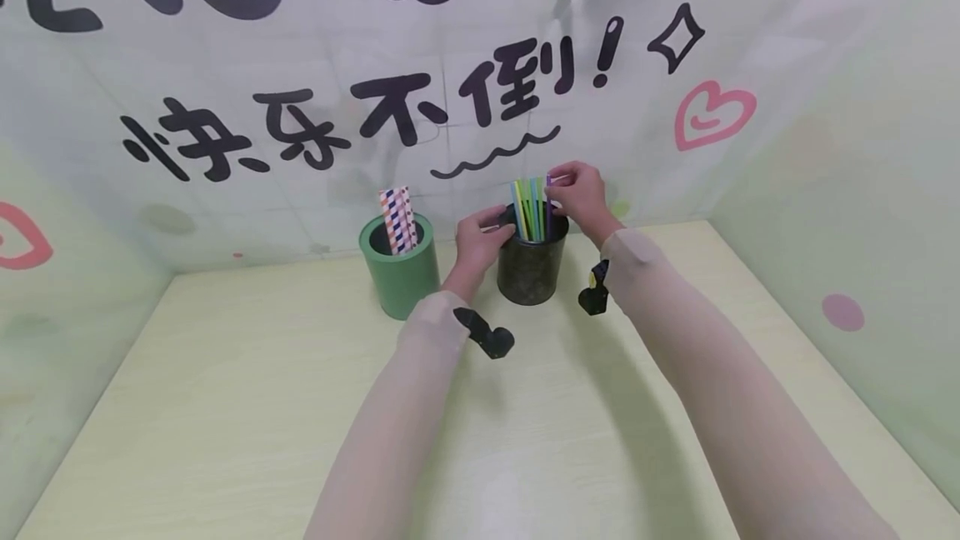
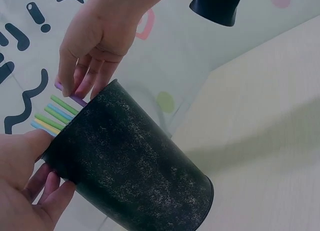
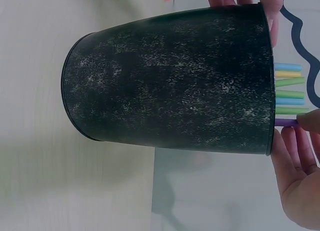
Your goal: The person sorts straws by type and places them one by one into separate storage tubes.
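A black metal cup [image 1: 528, 273] with a worn, speckled surface stands upright at the back of the table. Several yellow, green and blue drinking straws [image 2: 59, 109] stick out of it, along with a purple straw [image 3: 286, 122] at the right side. My left hand [image 1: 478, 242] holds the cup at its left rim, thumb near the top edge and fingers against the outer wall. Between thumb and fingers, my right hand [image 1: 583, 193] pinches the upper end of the purple straw. That straw's lower part is hidden inside the cup.
Left of the black cup stands a green cup [image 1: 405, 282] holding several patterned paper straws [image 1: 399, 222]. Close behind both is a white wall sheet [image 1: 337, 215] with dark lettering. The pale wood-look table [image 1: 247, 407] stretches toward the front, and side walls close it in.
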`<action>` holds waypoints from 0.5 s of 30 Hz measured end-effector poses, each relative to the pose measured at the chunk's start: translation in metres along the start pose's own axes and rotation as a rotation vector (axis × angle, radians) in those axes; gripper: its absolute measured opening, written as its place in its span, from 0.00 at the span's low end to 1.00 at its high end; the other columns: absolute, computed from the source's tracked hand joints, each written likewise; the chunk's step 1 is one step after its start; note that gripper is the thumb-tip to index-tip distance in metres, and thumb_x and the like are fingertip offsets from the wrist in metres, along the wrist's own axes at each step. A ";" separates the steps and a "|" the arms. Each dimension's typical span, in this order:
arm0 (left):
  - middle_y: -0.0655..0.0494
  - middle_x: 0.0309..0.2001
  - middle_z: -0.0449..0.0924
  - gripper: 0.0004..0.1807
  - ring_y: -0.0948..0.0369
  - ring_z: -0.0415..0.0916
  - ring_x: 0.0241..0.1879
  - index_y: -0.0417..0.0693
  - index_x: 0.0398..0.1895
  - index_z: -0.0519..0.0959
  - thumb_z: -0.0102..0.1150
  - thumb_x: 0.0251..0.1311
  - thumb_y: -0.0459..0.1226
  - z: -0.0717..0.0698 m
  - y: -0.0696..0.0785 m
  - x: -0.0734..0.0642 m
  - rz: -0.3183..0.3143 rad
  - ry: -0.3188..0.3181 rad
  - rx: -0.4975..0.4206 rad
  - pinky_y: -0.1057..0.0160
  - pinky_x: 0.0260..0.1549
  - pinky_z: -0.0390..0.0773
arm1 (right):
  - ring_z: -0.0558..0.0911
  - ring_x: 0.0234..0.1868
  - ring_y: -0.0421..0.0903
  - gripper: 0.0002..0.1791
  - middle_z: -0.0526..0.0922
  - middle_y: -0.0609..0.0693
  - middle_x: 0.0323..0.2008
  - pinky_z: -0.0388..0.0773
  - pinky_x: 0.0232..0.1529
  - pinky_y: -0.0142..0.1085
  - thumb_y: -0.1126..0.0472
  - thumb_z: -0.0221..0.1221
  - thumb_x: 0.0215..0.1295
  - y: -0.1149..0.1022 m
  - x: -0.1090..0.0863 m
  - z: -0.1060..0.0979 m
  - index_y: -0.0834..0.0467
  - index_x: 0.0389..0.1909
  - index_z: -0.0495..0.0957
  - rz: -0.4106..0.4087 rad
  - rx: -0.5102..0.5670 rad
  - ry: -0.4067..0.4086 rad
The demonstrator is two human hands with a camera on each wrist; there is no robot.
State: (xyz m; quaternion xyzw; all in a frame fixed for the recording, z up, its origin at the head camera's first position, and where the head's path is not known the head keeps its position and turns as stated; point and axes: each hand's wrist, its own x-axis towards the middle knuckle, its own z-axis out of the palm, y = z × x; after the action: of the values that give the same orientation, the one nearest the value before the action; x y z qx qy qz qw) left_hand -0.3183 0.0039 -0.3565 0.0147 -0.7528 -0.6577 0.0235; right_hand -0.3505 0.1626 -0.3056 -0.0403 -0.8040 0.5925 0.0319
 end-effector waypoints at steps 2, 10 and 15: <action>0.46 0.50 0.76 0.21 0.55 0.74 0.49 0.43 0.54 0.75 0.60 0.55 0.31 0.000 0.001 -0.001 0.001 -0.003 0.010 0.65 0.46 0.76 | 0.77 0.38 0.46 0.16 0.75 0.56 0.40 0.82 0.36 0.37 0.70 0.57 0.58 0.000 0.000 0.000 0.65 0.49 0.73 0.011 -0.004 -0.007; 0.42 0.49 0.75 0.20 0.53 0.75 0.47 0.40 0.54 0.75 0.60 0.56 0.33 -0.006 0.007 -0.003 0.052 -0.052 0.080 0.62 0.43 0.78 | 0.77 0.39 0.48 0.19 0.75 0.58 0.41 0.81 0.39 0.44 0.70 0.57 0.58 -0.002 -0.001 -0.009 0.67 0.52 0.71 0.008 -0.004 -0.079; 0.43 0.52 0.74 0.21 0.52 0.75 0.48 0.41 0.55 0.74 0.59 0.58 0.36 -0.019 0.013 -0.004 0.078 -0.094 0.114 0.61 0.40 0.80 | 0.76 0.42 0.51 0.21 0.74 0.63 0.47 0.77 0.45 0.50 0.69 0.54 0.62 -0.004 -0.003 -0.024 0.69 0.56 0.67 -0.001 -0.031 -0.139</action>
State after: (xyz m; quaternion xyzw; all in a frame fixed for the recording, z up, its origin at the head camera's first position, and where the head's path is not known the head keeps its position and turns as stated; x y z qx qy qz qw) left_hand -0.3131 -0.0128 -0.3410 -0.0442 -0.7892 -0.6124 0.0129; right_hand -0.3453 0.1838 -0.2950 0.0008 -0.8135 0.5811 -0.0242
